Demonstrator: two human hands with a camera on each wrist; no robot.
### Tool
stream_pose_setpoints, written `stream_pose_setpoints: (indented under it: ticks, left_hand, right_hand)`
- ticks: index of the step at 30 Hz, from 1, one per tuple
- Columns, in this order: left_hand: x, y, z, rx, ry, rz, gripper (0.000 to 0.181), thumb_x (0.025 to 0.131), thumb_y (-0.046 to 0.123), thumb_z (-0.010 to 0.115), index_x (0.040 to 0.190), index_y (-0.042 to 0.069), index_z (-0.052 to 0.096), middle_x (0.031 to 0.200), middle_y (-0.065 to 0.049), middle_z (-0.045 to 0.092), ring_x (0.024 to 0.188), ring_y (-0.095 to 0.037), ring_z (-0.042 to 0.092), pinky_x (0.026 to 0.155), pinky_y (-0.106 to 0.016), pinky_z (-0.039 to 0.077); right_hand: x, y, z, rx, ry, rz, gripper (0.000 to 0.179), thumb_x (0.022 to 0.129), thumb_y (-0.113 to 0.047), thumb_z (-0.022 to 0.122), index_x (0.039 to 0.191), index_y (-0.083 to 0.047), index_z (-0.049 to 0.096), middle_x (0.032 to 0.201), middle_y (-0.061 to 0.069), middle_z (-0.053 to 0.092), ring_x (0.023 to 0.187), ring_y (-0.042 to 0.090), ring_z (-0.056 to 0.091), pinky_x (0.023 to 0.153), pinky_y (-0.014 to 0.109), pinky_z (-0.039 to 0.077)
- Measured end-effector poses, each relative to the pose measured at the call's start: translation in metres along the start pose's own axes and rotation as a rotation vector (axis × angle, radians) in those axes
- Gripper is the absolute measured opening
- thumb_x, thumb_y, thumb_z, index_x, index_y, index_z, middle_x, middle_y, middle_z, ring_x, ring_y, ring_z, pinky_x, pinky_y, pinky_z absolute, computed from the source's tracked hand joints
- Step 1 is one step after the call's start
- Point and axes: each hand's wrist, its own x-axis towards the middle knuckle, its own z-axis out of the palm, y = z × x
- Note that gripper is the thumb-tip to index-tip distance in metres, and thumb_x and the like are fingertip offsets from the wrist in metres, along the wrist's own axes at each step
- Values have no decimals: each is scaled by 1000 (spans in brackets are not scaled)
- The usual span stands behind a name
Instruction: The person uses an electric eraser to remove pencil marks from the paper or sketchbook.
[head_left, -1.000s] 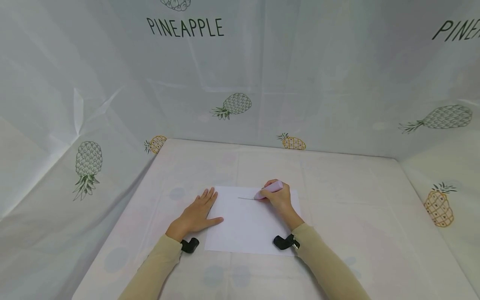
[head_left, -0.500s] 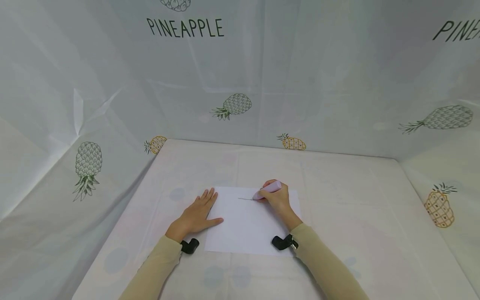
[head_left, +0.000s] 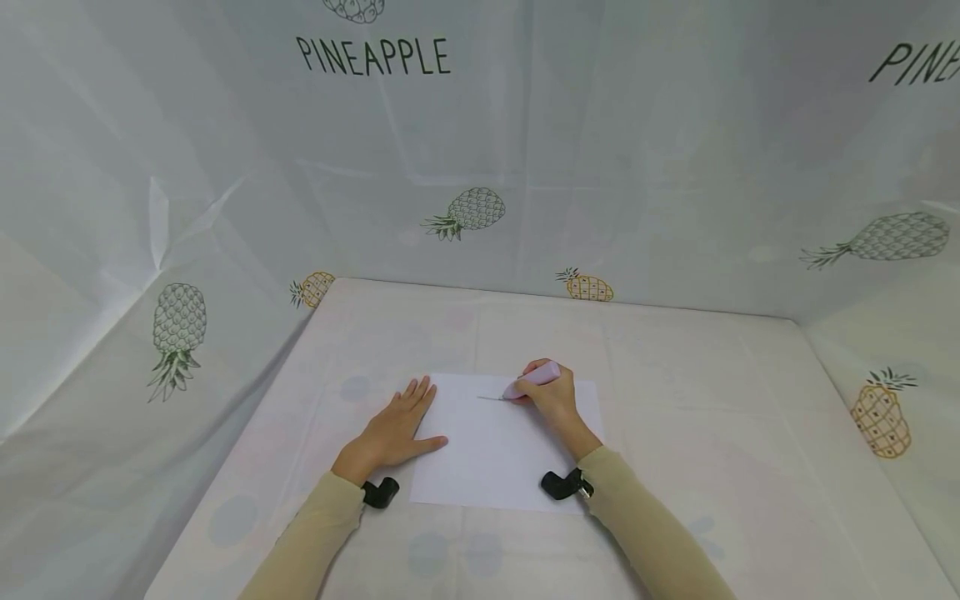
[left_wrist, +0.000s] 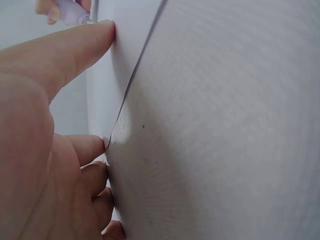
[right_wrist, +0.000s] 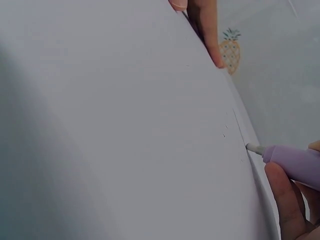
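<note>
A white sheet of paper (head_left: 480, 467) lies on the table with a thin dark line (head_left: 489, 397) across its upper part. My left hand (head_left: 393, 429) rests spread over the paper's left edge, thumb and index fingertip on the sheet. My right hand (head_left: 557, 404) grips a thick lilac pen-shaped tool (head_left: 542, 375) between thumb and fingers. Its narrow grey tip (right_wrist: 255, 148) touches the paper at the right end of the visible line. Several tiny dark specks (right_wrist: 224, 135) lie near the line in the right wrist view. My fingers hide the paper just right of the tip.
A pale cloth with faint spots covers the table (head_left: 697, 400). Behind and beside it hangs a white curtain (head_left: 637, 150) printed with pineapples. Both wrists wear small black devices, the left one (head_left: 381, 492) beside the paper's lower left corner, the right one (head_left: 562, 485) over the paper.
My right hand and the lilac tool have shifted slightly left along the line, and the visible stretch of line is shorter. My left hand stays in place.
</note>
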Motion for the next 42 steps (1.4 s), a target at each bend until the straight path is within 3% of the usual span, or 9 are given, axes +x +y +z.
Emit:
stream_pose_setpoints:
  ticks: [10, 27, 34, 42]
  left_hand:
    - [-2, 2, -2, -9, -7, 14, 95, 95, 56, 59, 157, -3, 18, 164, -19, 8, 151, -36, 7, 119, -54, 14]
    - [-2, 3, -3, 0, 1, 27, 95, 95, 57, 59, 157, -3, 19, 164, -19, 9, 151, -37, 8, 119, -55, 16]
    - [-2, 4, -5, 2, 8, 31, 93, 95, 54, 60, 156, -5, 21, 163, -22, 11, 150, -40, 10, 118, -57, 17]
    - [-2, 4, -5, 17, -3, 16, 94, 95, 55, 59, 157, -4, 19, 164, -20, 10, 150, -38, 9, 119, -55, 16]
  right_hand:
    - [1, 3, 1, 22, -18, 14, 25, 71, 20, 73, 92, 16, 59, 78, 15, 62, 71, 25, 69, 59, 43, 61]
    - [0, 0, -4, 9, 0, -4, 25, 71, 18, 72, 92, 11, 61, 80, 15, 64, 71, 23, 69, 60, 43, 61]
    - [0, -1, -11, 28, -6, 49, 29, 73, 19, 73, 98, 15, 59, 80, 10, 63, 74, 21, 68, 67, 46, 60]
    - [-13, -28, -14, -2, -42, 86, 28, 75, 18, 72, 98, 17, 57, 83, 11, 62, 74, 20, 68, 75, 54, 58]
